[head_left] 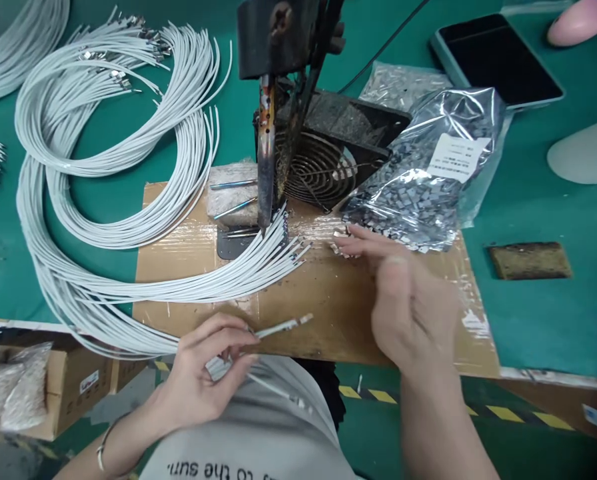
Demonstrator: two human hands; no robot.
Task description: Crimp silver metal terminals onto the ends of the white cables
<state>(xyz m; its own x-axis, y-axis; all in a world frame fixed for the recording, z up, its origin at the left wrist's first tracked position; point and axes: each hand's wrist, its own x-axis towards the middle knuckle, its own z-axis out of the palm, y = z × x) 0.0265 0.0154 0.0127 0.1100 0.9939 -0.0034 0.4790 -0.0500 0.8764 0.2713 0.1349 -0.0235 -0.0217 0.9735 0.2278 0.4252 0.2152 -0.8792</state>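
While the left hand [216, 370] pinches a white wire [277, 328] between thumb and fingers, its pale tip projecting toward the right, the right hand [411, 303] is released, fingers outstretched and thumb apart. Its fingertips lie at a few small light pieces [337, 244] on the cardboard sheet [338, 320]; whether they touch these cannot be told, owing to blur. The held wire is thus just above the sheet's near edge, to the left of the right hand. Beyond the left hand, a bundle of white wires [178, 291] sweeps across the sheet, its ends fanned out beneath a soldering iron [266, 147] pointing downward. Farther beyond the left hand lie coiled wires [113, 160] on the green table [528, 327]. A black fan [323, 167] stands beyond the gap between the hands. Just beyond the right hand is a transparent bag [428, 173] of small grey pieces, with a phone [498, 60] farther off; to that hand's right rests a brown block [531, 261].
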